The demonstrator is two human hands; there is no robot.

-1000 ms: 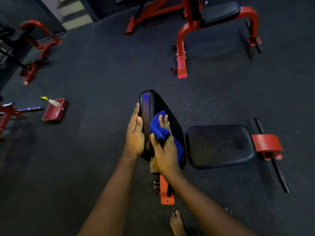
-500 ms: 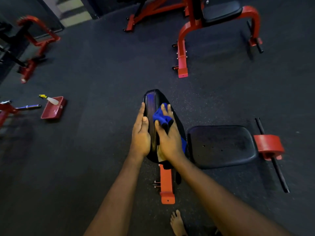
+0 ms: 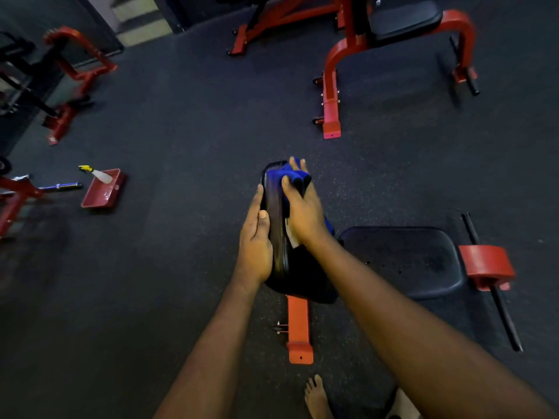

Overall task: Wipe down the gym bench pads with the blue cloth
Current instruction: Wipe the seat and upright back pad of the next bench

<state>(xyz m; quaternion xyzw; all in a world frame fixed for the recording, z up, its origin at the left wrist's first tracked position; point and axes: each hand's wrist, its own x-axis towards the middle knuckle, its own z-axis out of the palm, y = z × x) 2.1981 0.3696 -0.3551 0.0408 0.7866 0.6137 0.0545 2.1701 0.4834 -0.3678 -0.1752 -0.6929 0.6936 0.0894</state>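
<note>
Blue cloth point(image 3: 289, 173) is bunched in the right hand point(image 3: 302, 214), thumb and fingers curled round it, and pressed onto the top end of the raised back pad point(image 3: 274, 213). A further fold of the cloth shows lower on the pad's face, beside the right wrist. Left hand point(image 3: 255, 240) lies flat with straight fingers against the back pad's left edge and grasps nothing; judged to be bracing the pad against the push of the wipe.

Seat pad point(image 3: 402, 261) lies just right of the back pad and is untouched; whether it has been cleaned cannot be told. Red frame foot point(image 3: 298, 328) projects on the near side of the back pad, toward a bare foot point(image 3: 316, 397). Red tray point(image 3: 104, 193) holding a spray bottle point(image 3: 101, 176) sits on the floor well left of the back pad, judged to be beyond arm's reach.
</note>
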